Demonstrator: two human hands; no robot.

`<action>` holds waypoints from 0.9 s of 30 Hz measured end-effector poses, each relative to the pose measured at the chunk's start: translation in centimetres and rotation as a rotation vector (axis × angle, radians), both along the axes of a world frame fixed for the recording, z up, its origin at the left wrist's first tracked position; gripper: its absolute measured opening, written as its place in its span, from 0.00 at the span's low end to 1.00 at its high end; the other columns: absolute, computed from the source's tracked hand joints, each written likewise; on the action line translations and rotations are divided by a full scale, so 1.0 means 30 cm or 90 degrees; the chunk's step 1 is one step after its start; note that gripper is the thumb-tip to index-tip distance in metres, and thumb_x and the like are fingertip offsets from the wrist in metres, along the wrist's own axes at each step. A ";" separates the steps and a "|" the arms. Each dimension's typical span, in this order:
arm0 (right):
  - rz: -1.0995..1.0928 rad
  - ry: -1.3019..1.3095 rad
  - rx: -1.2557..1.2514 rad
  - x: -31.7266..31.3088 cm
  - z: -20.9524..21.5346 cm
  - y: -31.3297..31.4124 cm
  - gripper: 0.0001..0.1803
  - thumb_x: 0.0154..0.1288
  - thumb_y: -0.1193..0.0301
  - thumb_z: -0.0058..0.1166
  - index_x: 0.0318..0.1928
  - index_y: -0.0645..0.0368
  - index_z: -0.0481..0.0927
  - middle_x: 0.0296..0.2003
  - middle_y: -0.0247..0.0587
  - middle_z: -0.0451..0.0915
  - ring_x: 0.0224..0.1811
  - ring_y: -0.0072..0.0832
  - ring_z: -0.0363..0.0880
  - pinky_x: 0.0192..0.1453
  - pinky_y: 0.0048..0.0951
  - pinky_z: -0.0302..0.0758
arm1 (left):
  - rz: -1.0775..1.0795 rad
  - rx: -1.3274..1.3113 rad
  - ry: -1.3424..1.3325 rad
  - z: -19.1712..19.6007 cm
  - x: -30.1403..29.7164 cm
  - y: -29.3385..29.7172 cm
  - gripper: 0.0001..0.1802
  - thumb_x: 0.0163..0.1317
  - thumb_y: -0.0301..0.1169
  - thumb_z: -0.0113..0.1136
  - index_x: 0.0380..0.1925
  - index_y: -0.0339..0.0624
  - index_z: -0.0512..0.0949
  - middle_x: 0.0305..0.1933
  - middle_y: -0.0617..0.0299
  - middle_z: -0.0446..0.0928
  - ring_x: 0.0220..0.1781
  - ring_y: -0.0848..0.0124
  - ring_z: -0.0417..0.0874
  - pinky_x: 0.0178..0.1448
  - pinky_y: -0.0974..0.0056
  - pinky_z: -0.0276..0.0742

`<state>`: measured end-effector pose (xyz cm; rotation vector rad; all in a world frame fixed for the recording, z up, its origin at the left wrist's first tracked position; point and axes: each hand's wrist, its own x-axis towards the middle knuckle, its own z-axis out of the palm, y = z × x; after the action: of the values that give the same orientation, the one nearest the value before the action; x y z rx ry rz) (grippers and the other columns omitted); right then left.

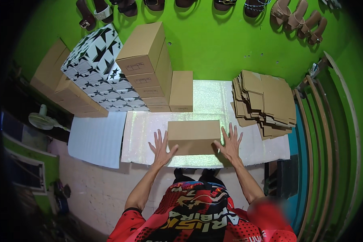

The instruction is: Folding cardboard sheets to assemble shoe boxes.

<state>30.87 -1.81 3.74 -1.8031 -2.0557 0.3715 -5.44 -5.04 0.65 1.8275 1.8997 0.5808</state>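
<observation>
A closed brown cardboard box (194, 130) lies lengthwise on the pale, glittery table covering (149, 133), close to the front edge. My left hand (162, 148) is at the box's left end, fingers spread, thumb pointing toward its front side. On the opposite end, my right hand (229, 144) is likewise open, its thumb by the front right corner. Neither hand is wrapped round the box; whether the thumbs press on it I cannot tell.
Brown boxes (149, 64) and star-patterned white boxes (105, 76) are stacked at the back left. Flattened cardboard (266, 99) is piled at the right. Sandals (298, 18) hang on the green wall. A fan (44, 118) stands left; wooden rails (314, 133) lean at the right.
</observation>
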 end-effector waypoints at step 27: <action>0.037 0.057 -0.134 -0.014 0.046 0.082 0.45 0.75 0.35 0.49 0.79 0.53 0.69 0.54 0.68 0.81 0.62 0.60 0.80 0.80 0.72 0.51 | 0.004 -0.212 -0.103 0.134 0.031 0.129 0.53 0.70 0.65 0.58 0.85 0.50 0.52 0.75 0.41 0.73 0.82 0.50 0.67 0.79 0.18 0.21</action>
<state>30.45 0.66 5.13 -1.8104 -2.0756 0.6962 -4.53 -1.17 4.68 1.5169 1.7732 0.3735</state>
